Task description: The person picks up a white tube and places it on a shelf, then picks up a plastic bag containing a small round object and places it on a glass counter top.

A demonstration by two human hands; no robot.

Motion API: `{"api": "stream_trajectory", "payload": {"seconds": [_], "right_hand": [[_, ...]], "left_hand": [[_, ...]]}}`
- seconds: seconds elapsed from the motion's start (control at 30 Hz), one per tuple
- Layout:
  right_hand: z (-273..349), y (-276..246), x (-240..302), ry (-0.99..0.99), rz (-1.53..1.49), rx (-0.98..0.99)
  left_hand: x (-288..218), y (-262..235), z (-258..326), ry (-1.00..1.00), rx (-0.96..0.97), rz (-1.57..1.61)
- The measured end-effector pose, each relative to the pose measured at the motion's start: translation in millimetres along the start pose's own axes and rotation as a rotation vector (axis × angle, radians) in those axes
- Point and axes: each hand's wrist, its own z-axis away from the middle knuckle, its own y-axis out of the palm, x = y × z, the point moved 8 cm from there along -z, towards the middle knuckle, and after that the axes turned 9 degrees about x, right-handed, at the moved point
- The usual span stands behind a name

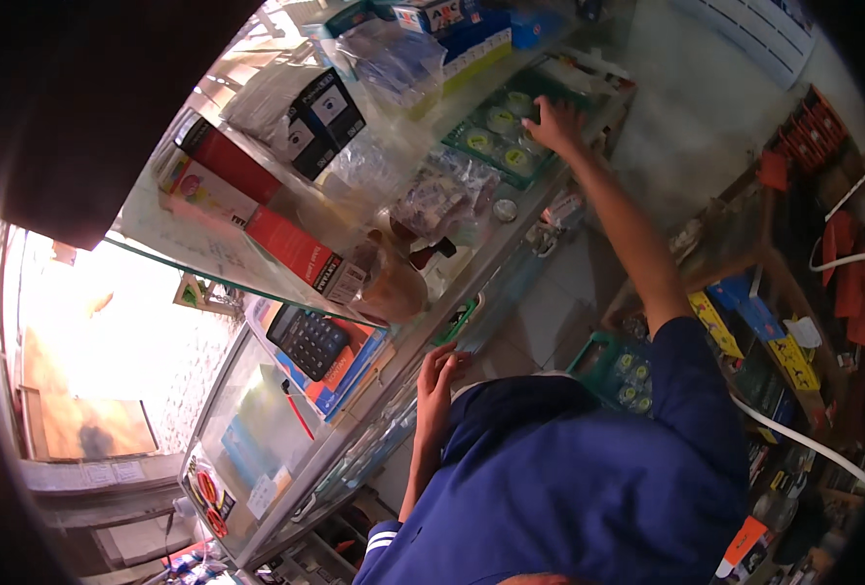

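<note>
My right hand [556, 127] reaches out over a green plastic tray [460, 136] on the glass counter. Its thumb and a finger are apart, and I see nothing gripped between them. Several round clear containers with yellow-green labels [515, 158] sit in the tray, right beside my fingers. Lower down, my left hand [436, 375] hangs by the counter's near edge, close to my dark blue shirt. Its fingers are loosely stretched and hold nothing that I can see. A small round silvery item [505, 210] lies at the counter edge below the tray.
On the counter stand black boxes [325, 117], a red box [301, 255], a brown cup-like container [396, 292] and clear plastic bags [447, 200]. A black calculator [308, 341] lies on books. Another green tray [596, 361] sits low beside me; crowded shelves [764, 317] stand at right.
</note>
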Motion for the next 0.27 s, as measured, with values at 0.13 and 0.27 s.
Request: {"api": "stream_trajectory", "payload": {"seconds": [0.13, 0.27], "right_hand": [[56, -53, 5, -0.236, -0.402, -0.338], [121, -55, -55, -0.164, -0.537, -0.343]], "left_hand": [[15, -7, 4, -0.058, 0.023, -0.004], [23, 6, -4, -0.125, 0.108, 0.0]]}}
